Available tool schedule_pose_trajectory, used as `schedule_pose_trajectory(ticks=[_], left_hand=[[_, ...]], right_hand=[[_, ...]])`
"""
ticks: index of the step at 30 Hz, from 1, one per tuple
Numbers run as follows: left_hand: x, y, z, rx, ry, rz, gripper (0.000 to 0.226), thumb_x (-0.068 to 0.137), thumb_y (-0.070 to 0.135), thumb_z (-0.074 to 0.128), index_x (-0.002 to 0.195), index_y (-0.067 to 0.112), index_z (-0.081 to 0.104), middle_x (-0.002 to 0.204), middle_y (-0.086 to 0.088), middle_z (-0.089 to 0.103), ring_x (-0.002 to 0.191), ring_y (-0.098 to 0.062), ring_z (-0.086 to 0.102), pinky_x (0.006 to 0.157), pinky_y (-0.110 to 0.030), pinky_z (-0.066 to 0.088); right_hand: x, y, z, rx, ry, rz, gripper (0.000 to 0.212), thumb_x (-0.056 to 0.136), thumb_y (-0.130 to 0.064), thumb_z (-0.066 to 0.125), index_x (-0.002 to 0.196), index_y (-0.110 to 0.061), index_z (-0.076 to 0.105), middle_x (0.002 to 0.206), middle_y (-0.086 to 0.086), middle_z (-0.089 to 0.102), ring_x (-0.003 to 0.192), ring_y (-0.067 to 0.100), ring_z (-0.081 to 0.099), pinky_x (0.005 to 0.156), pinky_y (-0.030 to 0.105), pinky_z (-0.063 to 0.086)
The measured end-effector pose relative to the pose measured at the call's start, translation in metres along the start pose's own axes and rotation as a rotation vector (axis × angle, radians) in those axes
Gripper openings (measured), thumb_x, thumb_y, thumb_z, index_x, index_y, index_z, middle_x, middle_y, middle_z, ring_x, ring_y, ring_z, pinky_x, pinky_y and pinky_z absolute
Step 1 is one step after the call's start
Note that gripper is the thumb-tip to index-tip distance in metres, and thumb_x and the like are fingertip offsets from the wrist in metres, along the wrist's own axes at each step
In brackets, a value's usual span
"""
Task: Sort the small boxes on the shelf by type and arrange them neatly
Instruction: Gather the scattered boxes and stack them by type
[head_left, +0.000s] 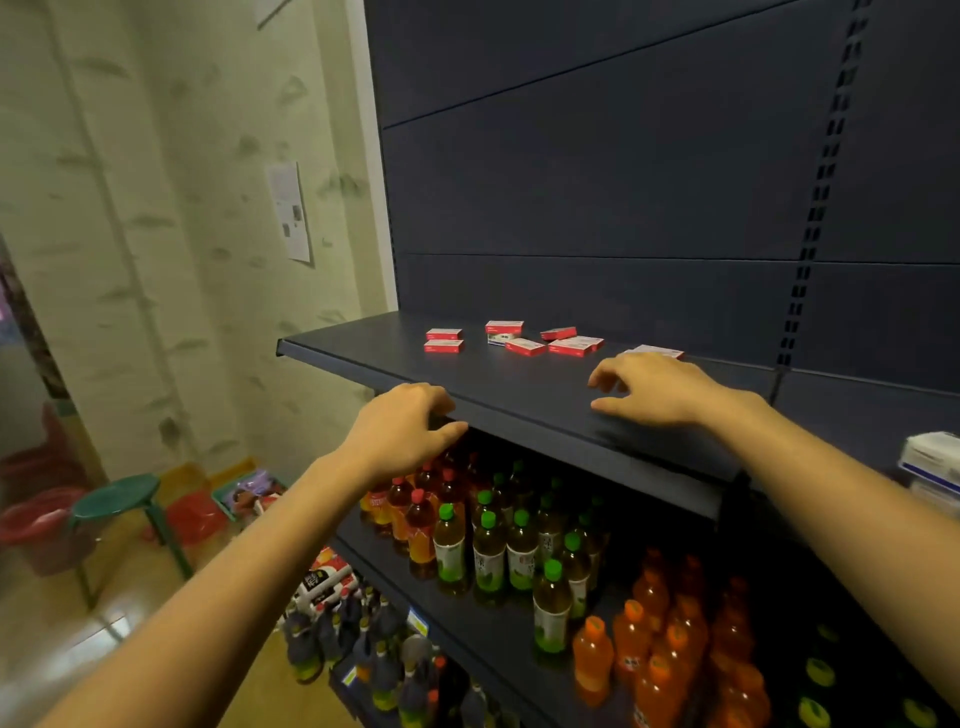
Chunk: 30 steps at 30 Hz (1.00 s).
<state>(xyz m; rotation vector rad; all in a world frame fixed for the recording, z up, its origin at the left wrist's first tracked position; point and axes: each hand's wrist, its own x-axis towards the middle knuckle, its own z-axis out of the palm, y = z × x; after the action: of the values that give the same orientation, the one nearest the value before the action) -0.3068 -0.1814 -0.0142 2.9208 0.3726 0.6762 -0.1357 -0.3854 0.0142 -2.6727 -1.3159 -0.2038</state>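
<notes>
Toward the back edge of the shelf (363, 358) lie the boxes (524, 347), loosely scattered. A red pair (443, 340) sits squarely at the left. More red ones lie at odd angles in the middle, with a white box (501, 339) tucked among them, and a pale box (657, 352) lies apart at the right. The right hand (660, 389) hovers just in front of the pale box, fingers apart and loosely bent, holding nothing. The left hand (405, 426) is at the front edge, fingers loosely curled over the lip and holding no box; whether it grips the lip I cannot tell. The step in hand looks like the first pick, and the pale box is the natural choice. Pinching it by its long sides and lifting it should work better than sliding, since such boxes probably skid and would nudge their neighbours. The odd types could get their own spot at the right, while the crooked red ones are squared up against the tidy pair. Keeping everything back from the front edge matters, as a dropped box would likely fall among the bottles (488, 551) below.
</notes>
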Motion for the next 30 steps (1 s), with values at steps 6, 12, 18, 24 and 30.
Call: schedule_pose_trajectory(ticks=[6,12,18,24,30], left_hand=[[0.057,-0.047,0.018,0.031,0.020,0.026,0.039,0.087,0.047,0.051,0.114,0.019,0.058,0.120,0.001,0.061,0.106,-0.016,0.058,0.084,-0.030,0.046],[0.130,-0.090,0.029,0.040,-0.028,0.021,0.040,0.089,0.046,0.050,0.118,0.020,0.056,0.123,0.001,0.059,0.111,-0.017,0.054,0.092,-0.035,0.047],[0.185,-0.118,0.049,0.009,-0.049,0.058,0.038,0.089,0.044,0.051,0.118,0.020,0.057,0.123,0.001,0.059,0.112,-0.017,0.054,0.093,-0.035,0.047],[0.241,-0.136,0.072,-0.025,-0.077,0.121,0.037,0.088,0.042,0.052,0.116,0.018,0.057,0.124,-0.001,0.058,0.113,-0.019,0.052,0.089,-0.031,0.042],[0.302,-0.142,0.098,-0.091,-0.131,0.228,0.045,0.087,0.044,0.054,0.123,0.017,0.052,0.128,-0.001,0.055,0.114,-0.018,0.051,0.088,-0.031,0.042]], right_hand=[[0.078,0.010,0.014,-0.021,-0.038,0.102,0.036,0.090,-0.039,0.053,0.122,-0.024,0.055,0.127,0.000,0.056,0.113,0.021,0.054,0.093,0.034,0.046],[0.156,0.022,0.014,-0.015,-0.029,0.185,0.036,0.090,-0.041,0.053,0.122,-0.024,0.054,0.127,0.000,0.056,0.111,0.021,0.054,0.092,0.038,0.047],[0.211,0.031,0.031,-0.041,-0.055,0.222,0.038,0.090,-0.044,0.052,0.122,-0.023,0.053,0.127,0.000,0.056,0.109,0.020,0.054,0.085,0.034,0.047],[0.236,0.038,0.043,-0.039,-0.072,0.244,0.037,0.089,-0.045,0.051,0.120,-0.025,0.055,0.127,-0.002,0.055,0.108,0.018,0.054,0.078,0.030,0.043],[0.252,0.036,0.051,-0.102,-0.095,0.310,0.042,0.087,-0.050,0.051,0.121,-0.025,0.054,0.128,-0.003,0.054,0.110,0.019,0.054,0.076,0.030,0.041]])
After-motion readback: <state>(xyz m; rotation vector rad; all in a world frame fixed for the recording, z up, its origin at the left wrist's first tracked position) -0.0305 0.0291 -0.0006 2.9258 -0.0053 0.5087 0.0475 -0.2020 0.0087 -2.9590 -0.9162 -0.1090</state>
